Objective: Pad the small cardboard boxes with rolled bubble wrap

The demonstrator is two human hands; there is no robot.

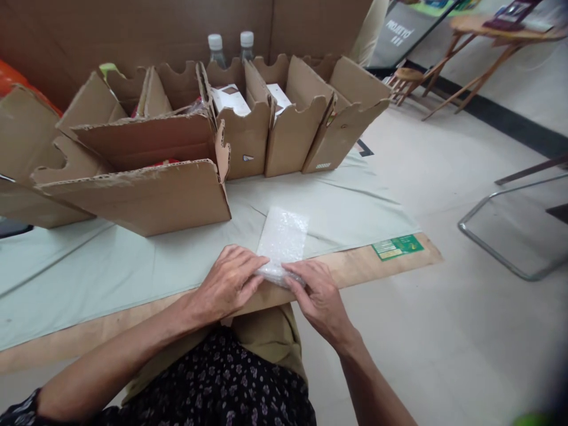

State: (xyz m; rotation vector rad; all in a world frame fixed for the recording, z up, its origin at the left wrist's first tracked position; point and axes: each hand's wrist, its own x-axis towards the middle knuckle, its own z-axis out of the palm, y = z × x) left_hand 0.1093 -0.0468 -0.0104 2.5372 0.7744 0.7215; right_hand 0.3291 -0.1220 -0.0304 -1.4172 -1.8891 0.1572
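shows left hand (231,284) and right hand (317,296), each grip clamped on a bubble-wrap packet (284,236) at the worktop (355,267) edge. could slip off if tugged nearer.

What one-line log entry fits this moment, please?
left hand, right hand: holding clear bubble-wrap sheet | on pale green cloth | behind: brown cardboard boxes

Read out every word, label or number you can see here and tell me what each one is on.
"PROJETO", roughly, in white on the dark banner; smaller marks beneath are blurred.
Green label on the wooden board: too small to read.
White sticker on the cardboard box: unreadable.
The bubble-wrap packet held by left hand and right hand: no print visible.
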